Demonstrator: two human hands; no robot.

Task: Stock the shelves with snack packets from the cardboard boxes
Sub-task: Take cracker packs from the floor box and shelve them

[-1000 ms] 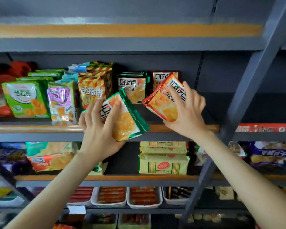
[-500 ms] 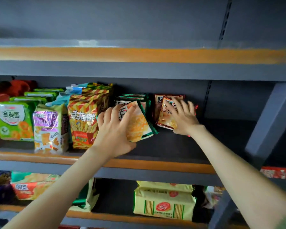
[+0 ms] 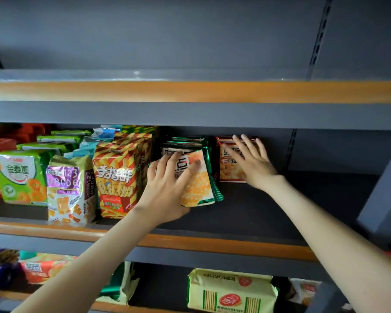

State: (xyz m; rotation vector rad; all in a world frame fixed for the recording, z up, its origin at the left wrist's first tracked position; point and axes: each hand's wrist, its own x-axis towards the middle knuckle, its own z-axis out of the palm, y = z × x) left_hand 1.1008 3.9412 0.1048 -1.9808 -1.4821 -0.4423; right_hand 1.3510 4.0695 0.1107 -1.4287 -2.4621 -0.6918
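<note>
My left hand [image 3: 167, 184] holds a green-edged cracker packet [image 3: 196, 184] upright on the dark middle shelf [image 3: 280, 211]. Its fingers lie across the packet's front and the thumb is at its lower edge. The packet leans against a row of matching green packets [image 3: 185, 143] behind it. My right hand [image 3: 253, 163] presses flat, fingers straight, on a red cracker packet [image 3: 229, 171] standing at the back of the shelf, just right of the green row. No cardboard box is in view.
Left of my hands stand striped yellow-red biscuit packs [image 3: 115, 177], a purple-white pack [image 3: 66, 188] and green packs [image 3: 16, 177]. Bare shelf lies to the right, up to a grey post [image 3: 384, 195]. The upper shelf [image 3: 190, 91] hangs close overhead. Yellow-green packs [image 3: 230, 292] sit below.
Both hands have pushed their packets deeper onto the shelf. The red packet went from tilted in my right hand to standing at the back. The green packet now leans on its row.
</note>
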